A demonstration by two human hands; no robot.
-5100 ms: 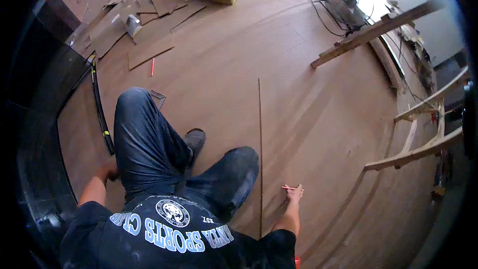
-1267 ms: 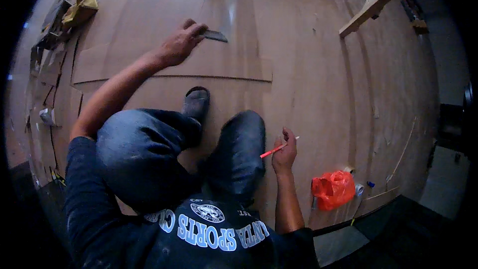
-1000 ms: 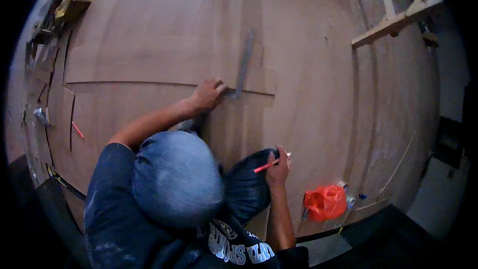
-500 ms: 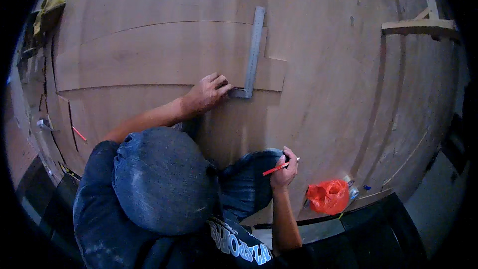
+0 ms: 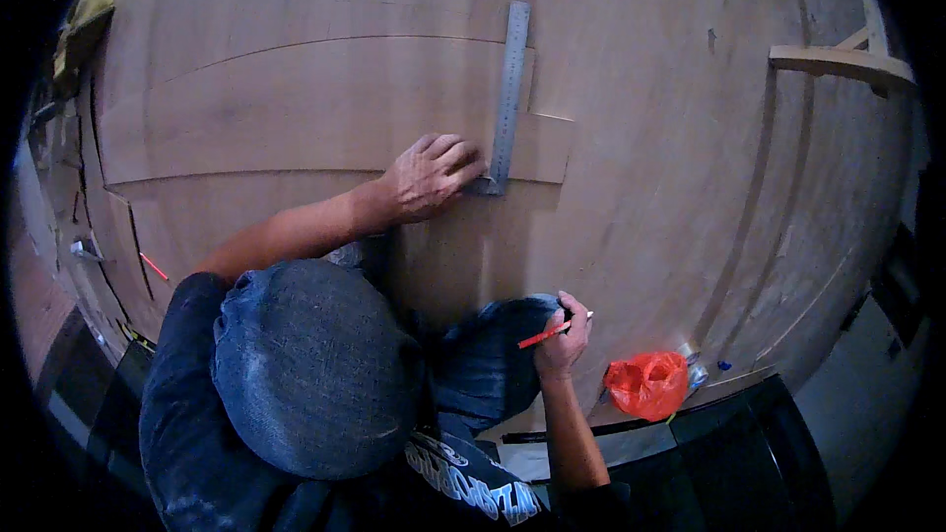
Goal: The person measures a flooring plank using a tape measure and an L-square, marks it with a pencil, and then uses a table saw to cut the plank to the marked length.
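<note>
A metal carpenter's square lies across a flat wooden piece with a curved far edge and a stepped right end. My left hand has its fingers bent over the square's short arm, close to the corner at the wooden piece's near edge. Its fingertips are slightly blurred. In my right hand, beside my denim-covered right knee, is a red pencil held between the fingers, pale end pointing right. My left knee rises large in front, inside my left arm.
A broad wooden sheet lies beneath everything. At the lower right sits a red plastic bag. A wooden bracket-like frame stands at the far right. Another red pencil-like stick and a yellowish cloth-like item are at the left.
My left hand has shifted a little right along the square's short arm, nearer its corner. The view has moved slightly. My right hand still holds the pencil by the knee.
</note>
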